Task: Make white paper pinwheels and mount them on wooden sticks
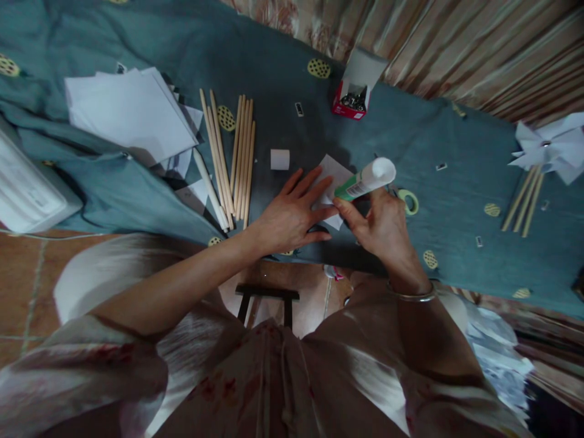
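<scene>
Fingers spread, my left hand (294, 213) lies flat across a small piece of white paper (336, 173) on the cloth. My right hand (385, 222) is closed around a green and white glue stick (365, 181), tilted with its lower end at the paper beside my left fingertips. The glue stick's tip is hidden, so contact with the paper cannot be made out. A white cap (280, 159) lies above my left hand. Partly behind my right hand shows the green handle of what look like scissors (413, 202).
Several wooden sticks (241, 158) lie left of my hands, beside stacked white paper sheets (130, 115). A red box (350, 103) of small metal pieces stands open at the back. Far right are a white paper pinwheel (550, 146) and wooden sticks (523, 199). A white appliance (34, 182) sits left.
</scene>
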`<state>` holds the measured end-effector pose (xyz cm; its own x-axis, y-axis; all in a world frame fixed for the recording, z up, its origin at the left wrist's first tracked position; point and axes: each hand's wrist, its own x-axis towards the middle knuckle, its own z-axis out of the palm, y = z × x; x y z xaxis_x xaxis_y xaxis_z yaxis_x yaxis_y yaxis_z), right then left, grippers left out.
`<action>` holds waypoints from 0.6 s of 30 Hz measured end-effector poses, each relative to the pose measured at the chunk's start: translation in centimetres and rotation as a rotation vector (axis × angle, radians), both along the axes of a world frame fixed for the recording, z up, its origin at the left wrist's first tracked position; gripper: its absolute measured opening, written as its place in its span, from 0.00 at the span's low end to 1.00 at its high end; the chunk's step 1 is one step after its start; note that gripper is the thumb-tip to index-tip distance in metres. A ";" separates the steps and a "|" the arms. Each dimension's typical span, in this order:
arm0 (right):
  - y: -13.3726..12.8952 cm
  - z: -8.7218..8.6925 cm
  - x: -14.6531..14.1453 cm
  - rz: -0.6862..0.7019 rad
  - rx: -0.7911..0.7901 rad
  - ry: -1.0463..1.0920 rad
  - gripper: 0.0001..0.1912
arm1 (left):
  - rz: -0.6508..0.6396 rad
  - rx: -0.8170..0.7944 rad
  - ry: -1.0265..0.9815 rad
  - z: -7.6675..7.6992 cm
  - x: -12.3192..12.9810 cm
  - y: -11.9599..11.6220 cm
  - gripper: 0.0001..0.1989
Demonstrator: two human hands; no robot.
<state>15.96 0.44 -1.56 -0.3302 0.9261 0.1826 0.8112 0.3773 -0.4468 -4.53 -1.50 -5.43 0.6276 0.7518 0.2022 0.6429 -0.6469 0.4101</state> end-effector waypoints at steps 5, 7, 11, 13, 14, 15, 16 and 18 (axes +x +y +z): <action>0.0 -0.2 0.1 -0.017 0.018 0.002 0.17 | -0.001 0.005 0.001 0.0 0.0 0.0 0.28; 0.0 -0.1 0.1 -0.029 0.013 -0.006 0.17 | -0.002 0.006 0.005 0.1 0.0 0.0 0.28; -0.1 0.1 0.1 -0.067 -0.020 -0.013 0.16 | 0.004 0.001 0.006 0.2 0.0 0.0 0.28; 0.0 0.2 0.2 -0.094 -0.046 0.008 0.17 | 0.007 0.004 0.003 0.2 0.0 0.0 0.28; 0.0 0.3 0.3 -0.112 -0.058 0.032 0.18 | 0.006 0.006 0.002 0.2 0.0 0.0 0.28; 0.1 0.2 0.4 -0.130 -0.072 0.069 0.19 | 0.004 0.007 0.001 0.2 0.0 0.0 0.28; 0.2 0.2 0.5 -0.146 -0.087 0.126 0.20 | 0.002 0.007 0.001 0.2 0.0 0.0 0.28; 0.4 0.0 0.7 -0.164 -0.111 0.262 0.20 | -0.004 0.005 0.002 0.2 0.0 0.0 0.28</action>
<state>16.71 0.89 -1.52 -0.1297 0.9821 0.1368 0.7091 0.1883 -0.6795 -4.51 -1.51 -5.25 0.6308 0.7485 0.2045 0.6413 -0.6513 0.4058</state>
